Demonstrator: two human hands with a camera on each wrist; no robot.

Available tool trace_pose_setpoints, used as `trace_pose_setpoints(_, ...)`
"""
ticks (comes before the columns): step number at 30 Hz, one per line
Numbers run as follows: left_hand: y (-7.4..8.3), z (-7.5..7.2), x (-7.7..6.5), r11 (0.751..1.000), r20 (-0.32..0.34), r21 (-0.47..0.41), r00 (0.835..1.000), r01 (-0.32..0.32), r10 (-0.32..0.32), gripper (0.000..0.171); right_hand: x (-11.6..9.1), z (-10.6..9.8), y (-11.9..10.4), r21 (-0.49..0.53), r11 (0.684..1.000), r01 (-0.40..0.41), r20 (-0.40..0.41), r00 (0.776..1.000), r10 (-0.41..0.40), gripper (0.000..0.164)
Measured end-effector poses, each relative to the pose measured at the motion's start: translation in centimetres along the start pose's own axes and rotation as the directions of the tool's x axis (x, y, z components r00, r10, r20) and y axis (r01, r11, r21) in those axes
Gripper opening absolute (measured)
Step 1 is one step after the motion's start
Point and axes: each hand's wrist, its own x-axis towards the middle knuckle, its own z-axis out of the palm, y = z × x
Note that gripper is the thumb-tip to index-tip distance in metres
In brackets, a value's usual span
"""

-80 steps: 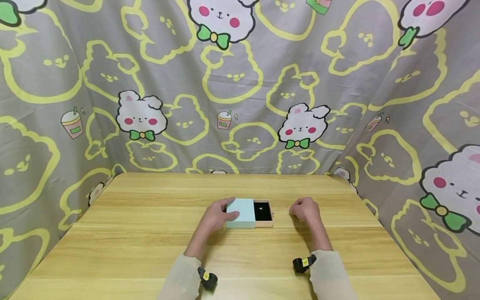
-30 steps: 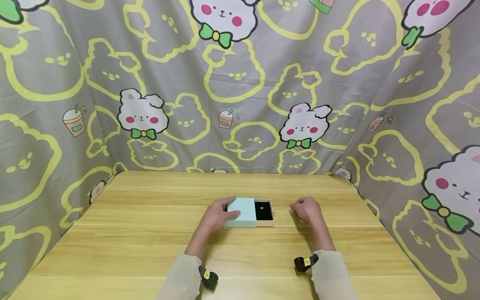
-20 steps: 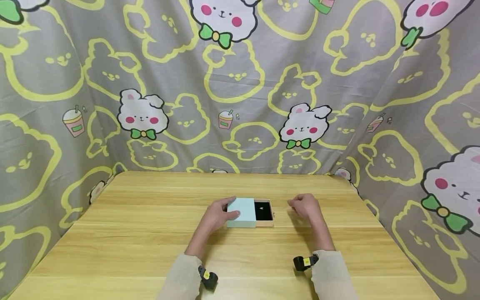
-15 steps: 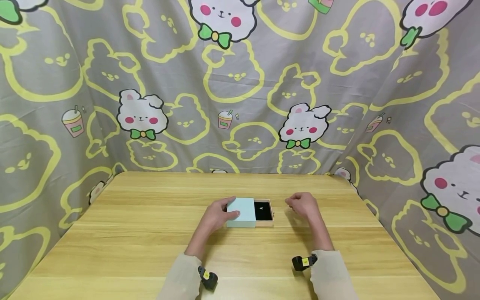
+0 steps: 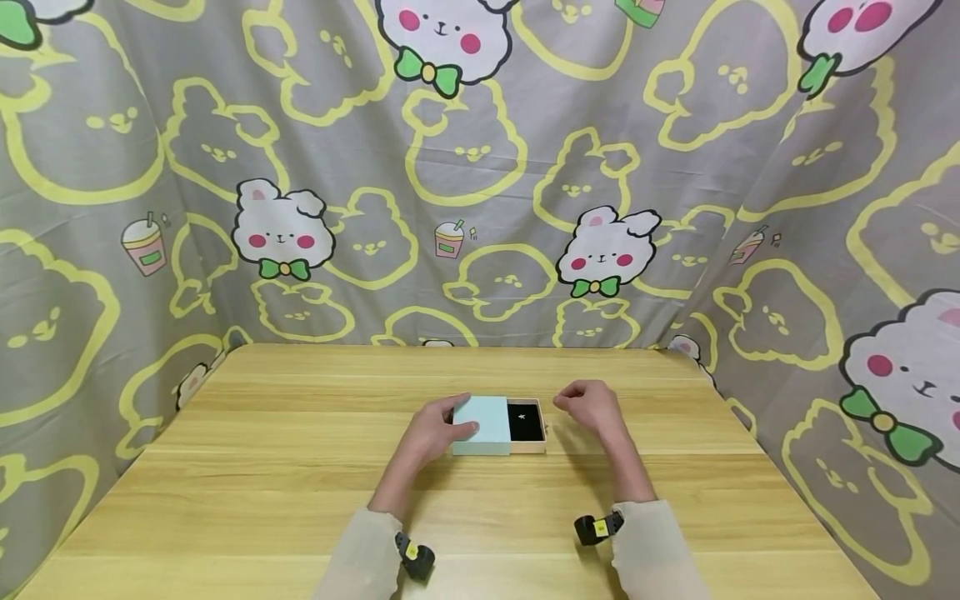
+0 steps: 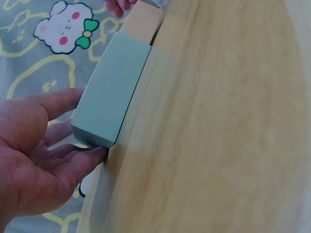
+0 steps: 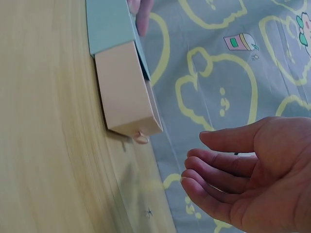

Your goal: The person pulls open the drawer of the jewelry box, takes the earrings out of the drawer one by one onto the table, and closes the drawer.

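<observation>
In the head view my left hand (image 5: 433,430) grips the left end of a pale blue sliding jewelry box (image 5: 482,423), thumb on top and fingers at the far side. The peach drawer (image 7: 124,90) is pulled partway out to the right and has a small ribbon tab at its end. A black cushion (image 5: 529,427) inside it bears a small silver star piece (image 5: 522,417). Just right of the drawer hovers my right hand (image 5: 592,406), its fingers loosely bent, thumb and fingertips apart in the right wrist view. A tiny star shape (image 7: 149,212) shows against the table there.
The light wooden table (image 5: 300,467) reaches back to a grey curtain (image 5: 360,167) printed with rabbits and yellow outlines. Black wrist cameras sit at both beige sleeves (image 5: 363,554).
My right hand has moved left and slightly away from me, closer to the drawer's open end. My left hand and the jewelry box have stayed in place.
</observation>
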Motion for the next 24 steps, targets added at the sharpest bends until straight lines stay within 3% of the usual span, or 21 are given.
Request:
trace_pose_setpoints(17,0.1,-0.1,-0.1,1.0,0.003,-0.002,1.0,0.001,-0.001,0.057,-0.3,1.5,-1.8,0.032,0.998,0.052,0.01,0.999,-0.052,0.016)
trace_pose_setpoints(24,0.2,-0.1,-0.1,1.0,0.007,-0.006,1.0,0.001,-0.001,0.057,-0.4,2.1,-2.2,0.058,0.998,0.036,0.023,0.999,-0.037,0.019)
